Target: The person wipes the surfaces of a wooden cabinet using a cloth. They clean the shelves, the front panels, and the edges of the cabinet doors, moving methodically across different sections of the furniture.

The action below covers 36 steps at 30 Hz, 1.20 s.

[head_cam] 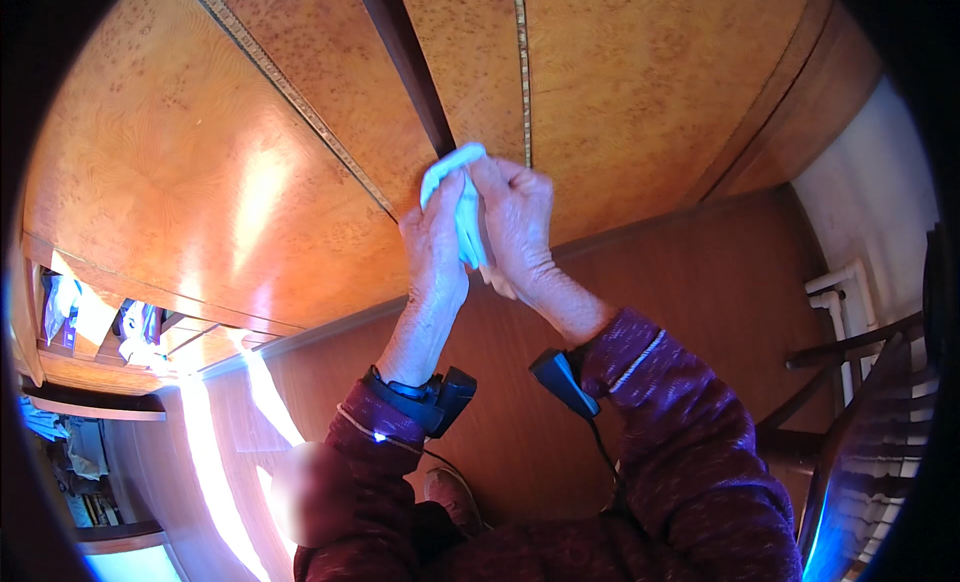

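My left hand (436, 240) and my right hand (519, 210) are raised close together in front of a wooden wardrobe (622, 94). Between them they grip a light blue cloth (469, 222), bunched, with its upper edge folded over between my thumbs. A paler, beige part hangs below, beside my right palm; whether it belongs to the same cloth I cannot tell. Behind the cloth, a dark vertical strip (409, 64) runs down the wardrobe front. Both wrists carry black strapped devices.
Open shelves with plastic-wrapped items (142, 330) stand at the left, with more shelves below. A wooden chair (847, 447) is at the right, near white pipes (832, 297) on the wall. A shoe (452, 498) rests on the brown wooden floor (675, 282), which has bright sunlit streaks.
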Available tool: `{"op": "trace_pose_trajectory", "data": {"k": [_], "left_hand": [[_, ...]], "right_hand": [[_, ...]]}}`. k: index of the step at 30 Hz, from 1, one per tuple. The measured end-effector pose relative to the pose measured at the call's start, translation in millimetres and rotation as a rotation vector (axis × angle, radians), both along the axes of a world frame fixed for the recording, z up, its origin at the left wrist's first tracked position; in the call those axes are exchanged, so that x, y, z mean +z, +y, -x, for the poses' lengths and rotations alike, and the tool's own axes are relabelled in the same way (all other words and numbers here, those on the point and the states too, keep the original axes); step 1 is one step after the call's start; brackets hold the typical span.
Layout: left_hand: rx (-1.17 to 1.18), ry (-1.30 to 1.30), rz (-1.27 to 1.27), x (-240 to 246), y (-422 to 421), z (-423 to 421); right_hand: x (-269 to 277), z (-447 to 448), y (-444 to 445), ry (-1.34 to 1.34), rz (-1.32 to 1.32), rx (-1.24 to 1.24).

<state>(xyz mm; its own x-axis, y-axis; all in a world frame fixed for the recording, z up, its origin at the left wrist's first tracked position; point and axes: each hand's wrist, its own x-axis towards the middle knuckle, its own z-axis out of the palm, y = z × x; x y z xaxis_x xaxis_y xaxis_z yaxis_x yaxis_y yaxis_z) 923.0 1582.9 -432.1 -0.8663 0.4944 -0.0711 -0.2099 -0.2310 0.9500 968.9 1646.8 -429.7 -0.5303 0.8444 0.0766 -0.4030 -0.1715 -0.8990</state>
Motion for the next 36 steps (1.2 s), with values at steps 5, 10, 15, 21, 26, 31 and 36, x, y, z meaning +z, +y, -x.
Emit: {"op": "trace_pose_trajectory", "data": {"k": [5,10,15,21,26,31,36], "left_hand": [[0.019,0.022,-0.044,-1,1,-5],[0.007,-0.089,0.040,-14,1,-21],[0.003,0.103,-0.163,7,3,0],[0.000,-0.105,0.161,-22,-2,-13],[0.015,-0.058,0.003,-18,2,-11],[-0.050,-0.014,-0.043,7,1,4],[-0.100,-0.110,0.185,-46,-9,-21]], "right_hand": [[0,-6,6,-0.163,-0.192,-0.077],[-13,-18,-3,-0.296,-0.167,-0.075],[10,-2,6,0.036,-0.182,-0.010],[-16,-15,-4,-0.396,-0.171,-0.074],[-8,-15,1,-0.401,-0.338,-0.132],[18,-4,7,-0.128,-0.259,-0.081],[-50,-25,-1,-0.487,-0.222,-0.069]]}}
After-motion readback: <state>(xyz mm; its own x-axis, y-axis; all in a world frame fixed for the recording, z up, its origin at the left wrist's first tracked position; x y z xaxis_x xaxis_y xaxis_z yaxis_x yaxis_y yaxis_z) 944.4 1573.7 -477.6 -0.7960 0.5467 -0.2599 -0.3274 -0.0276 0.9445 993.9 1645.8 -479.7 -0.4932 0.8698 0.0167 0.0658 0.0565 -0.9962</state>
